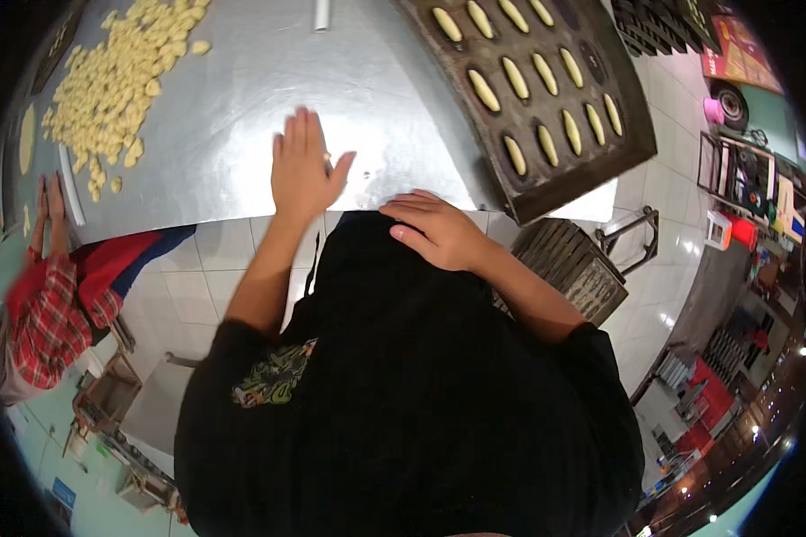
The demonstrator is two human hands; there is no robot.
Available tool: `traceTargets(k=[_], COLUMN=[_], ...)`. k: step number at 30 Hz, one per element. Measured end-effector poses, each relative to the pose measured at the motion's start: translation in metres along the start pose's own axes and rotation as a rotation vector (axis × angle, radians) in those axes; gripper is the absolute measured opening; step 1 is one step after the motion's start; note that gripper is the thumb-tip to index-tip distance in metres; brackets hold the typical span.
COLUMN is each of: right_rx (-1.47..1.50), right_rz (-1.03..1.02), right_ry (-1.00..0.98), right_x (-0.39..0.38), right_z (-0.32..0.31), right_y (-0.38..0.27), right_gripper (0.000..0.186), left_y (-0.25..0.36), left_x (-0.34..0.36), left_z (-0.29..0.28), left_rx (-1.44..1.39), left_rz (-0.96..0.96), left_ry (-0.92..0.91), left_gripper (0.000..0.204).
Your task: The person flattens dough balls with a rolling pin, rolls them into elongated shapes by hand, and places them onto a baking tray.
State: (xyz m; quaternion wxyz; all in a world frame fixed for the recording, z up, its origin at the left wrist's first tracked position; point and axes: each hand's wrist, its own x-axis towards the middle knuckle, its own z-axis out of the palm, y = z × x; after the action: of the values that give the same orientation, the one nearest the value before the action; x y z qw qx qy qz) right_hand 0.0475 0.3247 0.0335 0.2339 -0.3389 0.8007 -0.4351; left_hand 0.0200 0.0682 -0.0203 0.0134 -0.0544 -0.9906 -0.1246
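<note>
My left hand (303,170) lies palm down over the metal tabletop (233,161), its fingers stretched forward and thumb out to the side. A tiny pale spot shows between thumb and forefinger; I cannot tell what it is. At the table's near edge my right hand (434,228) rests with fingers extended against my black clothing, holding nothing. To the right sits a dark baking tray (537,112) with several slim dough sticks (545,73) in its hollows. A heap of small pale dough pieces (121,85) spreads at the far left.
One white rod (321,13) lies at the far middle, another (70,188) at the left. A co-worker in a checked shirt (49,309) has both hands on the table's left end. Stacked dark trays (569,268) stand below the right edge, beside a metal frame (636,234).
</note>
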Motion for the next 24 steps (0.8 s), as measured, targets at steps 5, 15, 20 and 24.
traceTargets(k=[5,15,20,24], right_rx=[-0.017,-0.582,-0.803,-0.586], right_rz=[0.034,-0.048,-0.265,-0.429], right_ry=[0.113,0.165,0.375,1.185], right_x=[0.037,0.18,0.158,0.063], right_z=[-0.008,-0.012,-0.1,-0.225], right_y=[-0.004,0.024,0.001,0.005], right_gripper=[0.028,0.02,0.014,0.006], left_y=[-0.022,0.012,0.031,0.108], left_x=[0.128,0.153,0.167,0.195], left_z=[0.002,-0.104,-0.109,-0.095], left_rx=[-0.117,-0.906,-1.078,-1.124], left_rz=[-0.179,-0.06,0.081,0.128], left_ry=[0.156,0.52,0.571,0.564], left_gripper=[0.059,0.056,0.054,0.051])
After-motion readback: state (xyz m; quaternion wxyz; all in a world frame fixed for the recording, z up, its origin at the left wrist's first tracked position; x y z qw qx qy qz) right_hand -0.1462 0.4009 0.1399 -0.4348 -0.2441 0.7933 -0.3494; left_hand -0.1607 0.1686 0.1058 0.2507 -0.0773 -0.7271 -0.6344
